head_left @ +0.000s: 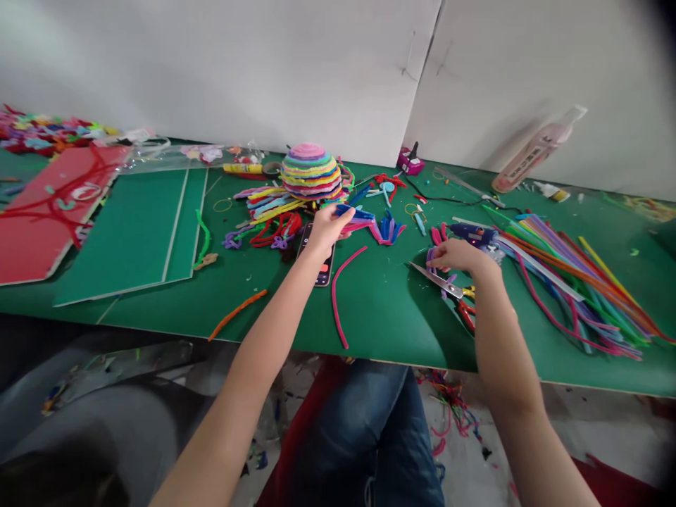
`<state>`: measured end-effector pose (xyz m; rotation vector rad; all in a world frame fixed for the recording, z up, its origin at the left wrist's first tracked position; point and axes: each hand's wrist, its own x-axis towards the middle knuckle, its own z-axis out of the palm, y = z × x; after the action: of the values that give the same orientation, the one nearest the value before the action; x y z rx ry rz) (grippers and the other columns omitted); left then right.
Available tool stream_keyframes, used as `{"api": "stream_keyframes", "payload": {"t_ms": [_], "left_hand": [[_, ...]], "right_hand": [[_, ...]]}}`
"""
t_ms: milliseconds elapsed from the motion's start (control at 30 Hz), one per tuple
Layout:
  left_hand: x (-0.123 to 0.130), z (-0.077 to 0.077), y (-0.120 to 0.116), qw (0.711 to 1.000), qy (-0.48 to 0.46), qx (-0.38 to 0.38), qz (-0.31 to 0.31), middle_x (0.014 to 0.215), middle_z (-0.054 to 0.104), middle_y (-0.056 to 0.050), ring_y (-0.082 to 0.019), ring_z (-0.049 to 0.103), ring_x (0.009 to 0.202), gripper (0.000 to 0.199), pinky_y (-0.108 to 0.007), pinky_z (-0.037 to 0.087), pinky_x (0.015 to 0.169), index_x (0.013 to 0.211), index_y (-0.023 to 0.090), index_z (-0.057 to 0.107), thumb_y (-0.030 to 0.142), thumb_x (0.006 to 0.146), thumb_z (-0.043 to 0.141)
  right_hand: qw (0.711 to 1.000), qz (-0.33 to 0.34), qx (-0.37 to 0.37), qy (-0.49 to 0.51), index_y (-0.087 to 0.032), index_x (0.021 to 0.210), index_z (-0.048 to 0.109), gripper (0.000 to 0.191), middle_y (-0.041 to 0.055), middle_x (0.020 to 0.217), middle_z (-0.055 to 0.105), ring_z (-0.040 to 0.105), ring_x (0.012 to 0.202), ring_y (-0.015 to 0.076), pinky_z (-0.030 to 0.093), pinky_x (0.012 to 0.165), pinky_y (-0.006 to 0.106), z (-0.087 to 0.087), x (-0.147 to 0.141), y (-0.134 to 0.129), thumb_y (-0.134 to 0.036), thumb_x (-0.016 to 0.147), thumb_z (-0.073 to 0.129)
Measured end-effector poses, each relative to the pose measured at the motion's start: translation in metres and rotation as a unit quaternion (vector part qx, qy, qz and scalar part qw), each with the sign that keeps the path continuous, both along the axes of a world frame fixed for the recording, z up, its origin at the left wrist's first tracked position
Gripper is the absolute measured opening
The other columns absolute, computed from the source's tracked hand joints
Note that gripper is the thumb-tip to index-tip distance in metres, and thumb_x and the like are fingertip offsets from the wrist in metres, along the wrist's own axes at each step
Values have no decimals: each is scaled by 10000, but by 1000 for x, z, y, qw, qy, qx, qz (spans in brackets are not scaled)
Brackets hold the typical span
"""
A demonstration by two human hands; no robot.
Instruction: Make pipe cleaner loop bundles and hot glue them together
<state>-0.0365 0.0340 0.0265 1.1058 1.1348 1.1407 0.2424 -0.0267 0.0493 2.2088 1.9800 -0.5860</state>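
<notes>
A green table (391, 317) is stretching across the room, and white panels (211, 63) are standing upright along its far edge. Below the near edge, scraps (459, 415) are lying about on the floor. On the left, one red board (32, 239) and one green board (132, 225) are lying side by side. I am counting three single fuzzy stems on the near part of the table: one orange (235, 315), one pink (336, 296) and one green (202, 239). One striped dome (311, 172) is sitting at the far middle, and one phone (323, 271) is lying nearer, partly under the left arm. On the right, one glue gun (475, 238) is resting beside a pile of stems (586, 289), too tangled for me to count, and one bottle (536, 155) is leaning against the far panel.

Both bare arms are reaching forward from the near side. The left hand (328, 227) is holding its thumb and fingers together, pinching a blue-and-pink piece (362, 217) above the table, just beyond the phone. The right hand (448, 255) is bending at the wrist, its fingers curling down at a purple piece (430, 259) just beyond the scissors (438, 280); whether they are gripping it, I cannot tell.
</notes>
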Motion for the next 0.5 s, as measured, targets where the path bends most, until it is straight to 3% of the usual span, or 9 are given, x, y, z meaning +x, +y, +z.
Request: {"api": "stream_keyframes", "payload": {"t_ms": [67, 167, 333, 500], "left_hand": [[2, -1, -2, 1000, -8, -2, -21, 751, 577, 2, -81, 566, 634, 116, -188, 495, 529, 811, 160, 608, 253, 791, 675], [4, -6, -2, 997, -26, 3, -67, 801, 601, -6, -92, 602, 693, 100, -196, 531, 560, 818, 164, 609, 233, 788, 674], [8, -9, -7, 987, -5, 2, -161, 845, 629, -17, -86, 620, 716, 158, -183, 537, 591, 854, 159, 625, 273, 773, 701], [13, -6, -18, 973, 41, -2, -228, 808, 639, -17, -74, 622, 663, 189, -186, 529, 600, 858, 142, 635, 285, 763, 716]], "right_hand": [[997, -9, -15, 81, -180, 672, 637, 150, 36, 686, 690, 614, 658, 156, 423, 590, 257, -5, 3, -2, -321, 722, 652], [975, -51, 32, 215, -183, 676, 574, 160, 21, 672, 661, 614, 663, 145, 415, 577, 240, -6, 3, -8, -321, 726, 639], [891, -90, 101, 434, -190, 657, 510, 319, -15, 617, 592, 521, 549, 86, 373, 506, 215, -5, -2, -19, -388, 645, 760], [837, -81, 135, 525, -180, 749, 595, 338, -18, 668, 605, 505, 557, 65, 380, 513, 212, -16, -15, -26, -459, 668, 767]]}}
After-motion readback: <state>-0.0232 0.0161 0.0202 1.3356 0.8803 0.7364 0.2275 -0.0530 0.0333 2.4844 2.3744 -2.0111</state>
